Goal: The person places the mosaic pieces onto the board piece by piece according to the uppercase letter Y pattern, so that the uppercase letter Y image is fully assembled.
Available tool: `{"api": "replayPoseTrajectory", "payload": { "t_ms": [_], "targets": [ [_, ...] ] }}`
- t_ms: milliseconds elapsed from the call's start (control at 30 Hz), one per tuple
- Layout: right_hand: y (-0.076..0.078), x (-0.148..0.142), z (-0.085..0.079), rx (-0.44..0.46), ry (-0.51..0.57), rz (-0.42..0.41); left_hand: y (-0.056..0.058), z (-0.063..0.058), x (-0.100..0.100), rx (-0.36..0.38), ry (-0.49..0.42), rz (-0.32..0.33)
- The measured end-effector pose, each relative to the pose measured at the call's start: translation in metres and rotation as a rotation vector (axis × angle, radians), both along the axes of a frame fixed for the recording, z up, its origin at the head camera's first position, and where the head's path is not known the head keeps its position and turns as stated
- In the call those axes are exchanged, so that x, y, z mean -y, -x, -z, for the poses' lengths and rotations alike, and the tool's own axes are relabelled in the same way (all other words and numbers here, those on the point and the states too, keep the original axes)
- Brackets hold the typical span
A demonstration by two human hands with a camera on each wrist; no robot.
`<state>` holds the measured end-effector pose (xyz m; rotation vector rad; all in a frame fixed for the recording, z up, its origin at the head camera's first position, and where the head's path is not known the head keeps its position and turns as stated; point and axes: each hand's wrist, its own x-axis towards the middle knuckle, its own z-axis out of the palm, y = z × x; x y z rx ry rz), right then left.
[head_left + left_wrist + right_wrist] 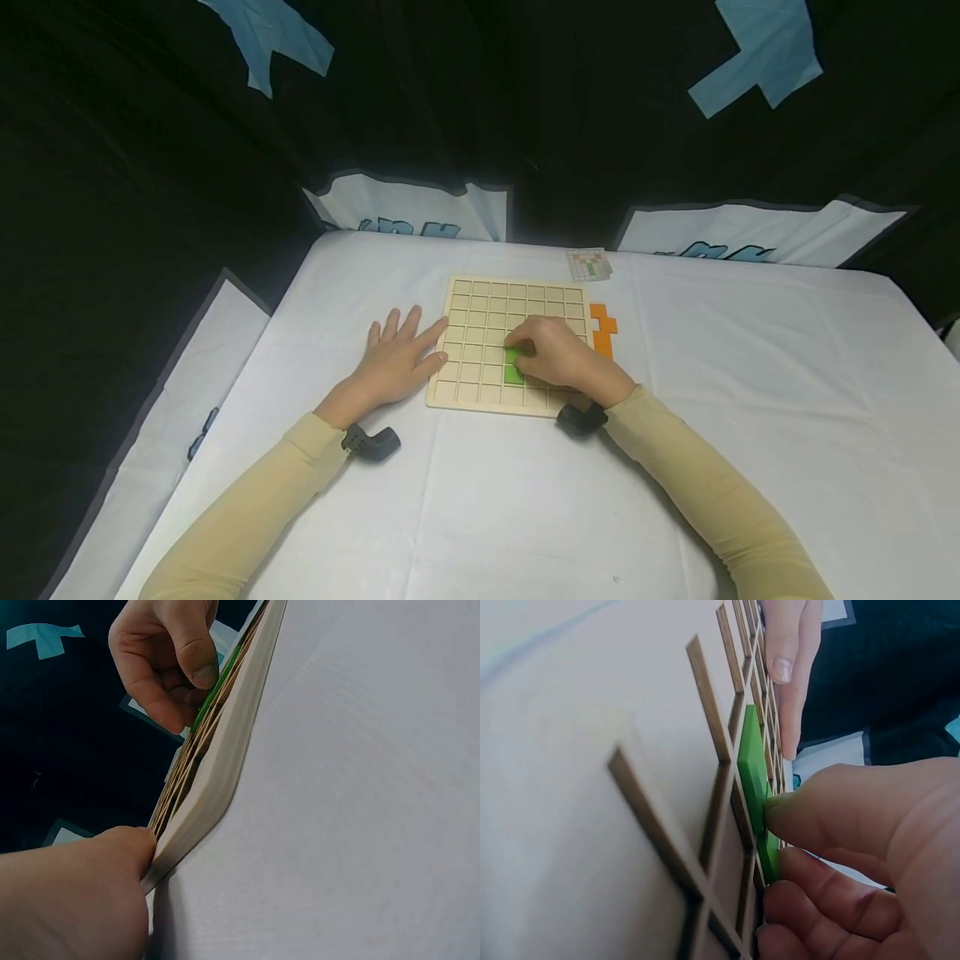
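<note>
A square wooden grid board lies on the white table. On its middle cells is a flat green puzzle piece, partly hidden by my right hand. In the right wrist view, my thumb and curled fingers pinch the green piece low against the grid. My left hand lies flat with its fingers spread, thumb and forefinger touching the board's left edge. The left wrist view shows that thumb on the board's rim.
Orange puzzle pieces lie against the board's right side, partly behind my right wrist. A small stack of pattern cards sits beyond the board's far right corner. Black cloth hangs behind the table.
</note>
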<state>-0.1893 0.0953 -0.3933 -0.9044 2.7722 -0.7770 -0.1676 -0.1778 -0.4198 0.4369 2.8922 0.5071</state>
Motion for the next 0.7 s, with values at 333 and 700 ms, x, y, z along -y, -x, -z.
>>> {"api": "replayPoseTrajectory", "payload": {
  "t_ms": [333,700],
  "targets": [
    [0.000,0.000,0.001,-0.016,0.020,-0.002,-0.001,0.001,0.001,-0.005,-0.008,-0.002],
    [-0.004,-0.020,-0.011,-0.008,0.039,0.034,-0.001,0.002,0.001,-0.006,-0.008,-0.004]
  ]
}}
